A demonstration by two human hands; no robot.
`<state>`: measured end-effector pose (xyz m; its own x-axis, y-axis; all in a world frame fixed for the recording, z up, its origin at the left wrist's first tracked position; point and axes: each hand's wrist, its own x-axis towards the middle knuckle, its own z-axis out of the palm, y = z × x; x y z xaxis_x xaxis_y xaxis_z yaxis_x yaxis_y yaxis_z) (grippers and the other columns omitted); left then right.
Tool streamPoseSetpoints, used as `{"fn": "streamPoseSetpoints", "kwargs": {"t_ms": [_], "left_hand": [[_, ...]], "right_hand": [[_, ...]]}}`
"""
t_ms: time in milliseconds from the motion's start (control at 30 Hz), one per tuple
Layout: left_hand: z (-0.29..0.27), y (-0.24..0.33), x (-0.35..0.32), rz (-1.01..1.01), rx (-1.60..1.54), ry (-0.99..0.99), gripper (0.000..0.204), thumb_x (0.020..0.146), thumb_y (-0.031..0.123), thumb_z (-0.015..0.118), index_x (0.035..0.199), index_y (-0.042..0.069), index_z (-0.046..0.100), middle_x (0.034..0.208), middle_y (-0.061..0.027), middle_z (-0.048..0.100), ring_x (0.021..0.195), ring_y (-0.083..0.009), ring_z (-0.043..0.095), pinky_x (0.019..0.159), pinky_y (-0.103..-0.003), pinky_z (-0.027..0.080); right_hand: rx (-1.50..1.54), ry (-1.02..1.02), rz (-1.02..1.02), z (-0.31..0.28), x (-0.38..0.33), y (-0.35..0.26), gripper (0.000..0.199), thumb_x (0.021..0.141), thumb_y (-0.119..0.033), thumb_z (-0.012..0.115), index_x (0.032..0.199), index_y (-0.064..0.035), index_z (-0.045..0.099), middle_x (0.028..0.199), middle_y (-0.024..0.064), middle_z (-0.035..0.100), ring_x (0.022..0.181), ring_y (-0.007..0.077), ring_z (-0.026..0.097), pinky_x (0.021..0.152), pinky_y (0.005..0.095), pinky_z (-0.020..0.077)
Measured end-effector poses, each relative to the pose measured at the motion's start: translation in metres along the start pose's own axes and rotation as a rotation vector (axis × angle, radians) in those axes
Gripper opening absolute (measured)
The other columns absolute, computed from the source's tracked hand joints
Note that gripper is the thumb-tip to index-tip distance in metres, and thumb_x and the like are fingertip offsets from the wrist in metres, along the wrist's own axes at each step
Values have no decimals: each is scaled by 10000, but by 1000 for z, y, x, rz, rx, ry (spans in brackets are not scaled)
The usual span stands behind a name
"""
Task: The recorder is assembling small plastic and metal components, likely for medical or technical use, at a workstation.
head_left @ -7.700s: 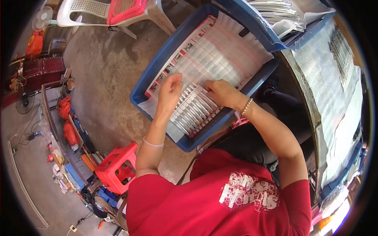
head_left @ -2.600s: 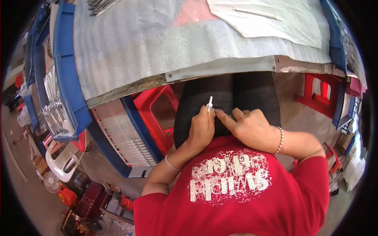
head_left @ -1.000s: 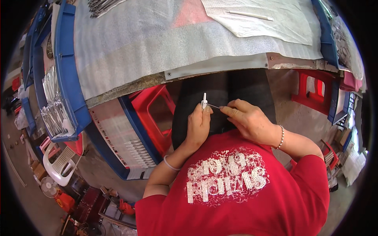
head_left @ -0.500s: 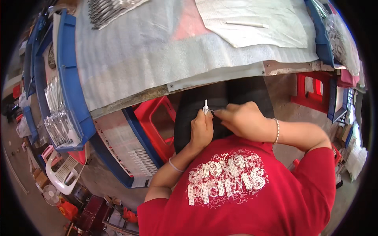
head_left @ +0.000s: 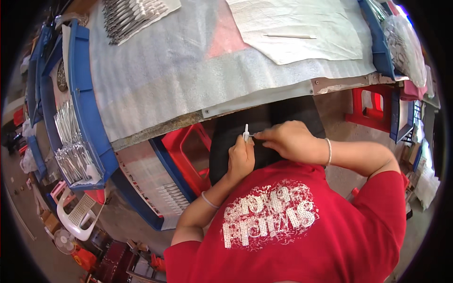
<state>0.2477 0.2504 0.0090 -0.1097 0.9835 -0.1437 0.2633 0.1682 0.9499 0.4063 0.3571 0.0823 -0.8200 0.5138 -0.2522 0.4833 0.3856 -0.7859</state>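
My left hand (head_left: 239, 159) is closed around a small white plastic piece (head_left: 246, 131) that sticks up from my fist, over my dark-trousered lap. Just to its right, my right hand (head_left: 287, 140) has its fingers pinched at the side of that same piece; a thin bracelet sits on that wrist. Both hands are below the near edge of the table (head_left: 255, 101), which is covered in white foam sheet. I wear a red shirt.
A blue tray (head_left: 89, 122) at the left holds rows of silvery parts (head_left: 73, 151). More such parts (head_left: 130, 14) lie on the table's far left. Red stools (head_left: 186, 155) (head_left: 373, 106) stand on either side of my lap. A lower blue tray (head_left: 146, 184) sits by my left knee.
Since the oldest frame I have turned from the blue tray of parts to the table. In the last second my hands have stayed together on the white piece while the view shifted slightly.
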Motion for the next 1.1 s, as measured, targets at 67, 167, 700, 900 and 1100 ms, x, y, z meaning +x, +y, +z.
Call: {"fn": "streamPoseSetpoints", "kwargs": {"t_ms": [67, 167, 700, 900, 1100], "left_hand": [[-1, 2, 0, -31, -17, -13, 142, 936, 79, 464, 848, -32, 481, 705, -241, 587, 699, -448, 606, 540, -479, 453], [1, 4, 0, -88, -47, -23, 153, 936, 83, 471, 841, -36, 471, 686, -248, 575, 675, -451, 597, 519, -474, 440], [2, 14, -5, -30, 72, 4, 147, 940, 98, 470, 868, -29, 491, 688, -259, 582, 699, -446, 610, 522, -480, 438], [-7, 19, -13, -377, -322, -90, 189, 974, 152, 446, 870, 22, 535, 572, -6, 450, 489, -67, 443, 446, -263, 359], [-5, 17, -11, -346, -355, -105, 200, 1011, 179, 417, 896, 43, 506, 578, 60, 379, 466, -13, 333, 408, -189, 260]], "right_hand": [[-617, -95, -115, -11, -3, -25, 494, 752, -175, 582, 1231, -53, 589, 698, 98, 570, 545, 222, 594, 473, 332, 474], [-654, -180, -110, -11, -2, -28, 482, 759, -162, 583, 1234, -83, 594, 679, 99, 571, 528, 241, 586, 467, 347, 472], [427, 7, 327, -9, -16, -10, 268, 864, -100, 634, 1106, 13, 623, 888, 192, 669, 815, 252, 669, 727, 303, 514], [36, 163, -38, -18, -40, -43, 346, 813, -30, 618, 1152, 21, 569, 1017, 185, 589, 887, 328, 618, 739, 375, 519], [-67, 153, -98, -8, -38, -34, 343, 804, -8, 605, 1144, 30, 578, 1032, 195, 582, 887, 343, 608, 753, 384, 520]]}}
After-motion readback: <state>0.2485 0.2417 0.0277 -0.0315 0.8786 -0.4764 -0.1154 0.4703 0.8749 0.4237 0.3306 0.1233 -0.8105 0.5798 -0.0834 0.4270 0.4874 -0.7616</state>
